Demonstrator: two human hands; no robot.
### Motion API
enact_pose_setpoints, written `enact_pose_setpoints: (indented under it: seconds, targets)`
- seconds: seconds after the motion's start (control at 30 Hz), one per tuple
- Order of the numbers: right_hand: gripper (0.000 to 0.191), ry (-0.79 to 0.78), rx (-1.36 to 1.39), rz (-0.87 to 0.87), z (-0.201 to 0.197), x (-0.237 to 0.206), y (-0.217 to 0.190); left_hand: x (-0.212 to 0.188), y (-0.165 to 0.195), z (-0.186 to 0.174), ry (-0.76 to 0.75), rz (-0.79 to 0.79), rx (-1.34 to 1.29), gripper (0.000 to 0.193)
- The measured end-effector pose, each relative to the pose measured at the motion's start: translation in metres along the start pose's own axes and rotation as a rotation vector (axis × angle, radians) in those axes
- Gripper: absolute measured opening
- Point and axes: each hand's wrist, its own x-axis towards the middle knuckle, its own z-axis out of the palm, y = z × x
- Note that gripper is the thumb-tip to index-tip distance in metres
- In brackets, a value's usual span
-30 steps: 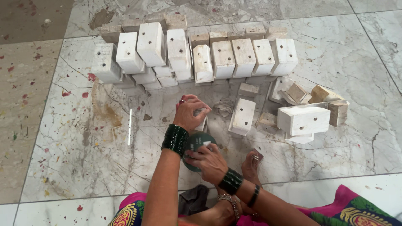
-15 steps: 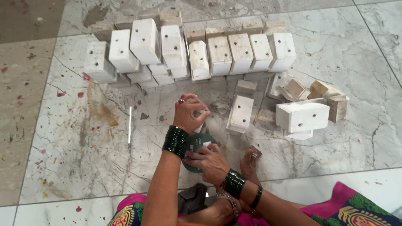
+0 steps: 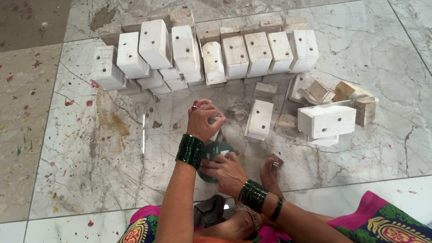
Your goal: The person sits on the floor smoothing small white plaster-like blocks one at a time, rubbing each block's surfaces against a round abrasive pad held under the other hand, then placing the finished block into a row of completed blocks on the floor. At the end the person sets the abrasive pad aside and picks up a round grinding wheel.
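I see my left hand [image 3: 203,119] closed around a small white block [image 3: 216,127], which sits on the marble floor [image 3: 81,148] just in front of a dark green round disc [image 3: 215,155]. My right hand [image 3: 227,170] lies on that disc, fingers curled onto its edge; how firmly it grips I cannot tell. Beyond the disc, a long row of white-painted wooden blocks [image 3: 202,54] leans in a line. To the right of the disc lies a single upright white block [image 3: 259,119], and farther right a larger white block [image 3: 327,121] beside bare wooden pieces [image 3: 355,96]. I see no containers. A bare foot [image 3: 271,173] rests just right of the disc.
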Motion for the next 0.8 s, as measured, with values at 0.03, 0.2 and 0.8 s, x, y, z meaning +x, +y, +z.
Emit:
enact_pose_setpoints:
  seconds: [0.03,0.2,0.8]
  targets:
    - [0.053,-0.012,-0.012,0.013,0.001,0.006,0.001,0.0,0.0,0.001,-0.01,-0.004,-0.002,0.01]
    - [0.032,-0.277,-0.078,0.14,0.009,0.039,0.002,0.0,0.0,-0.002,-0.032,0.006,-0.022,0.01]
    - [0.056,-0.053,-0.032,0.029,0.007,0.01,0.011,0.002,0.001,-0.009,-0.067,0.01,-0.009,0.007]
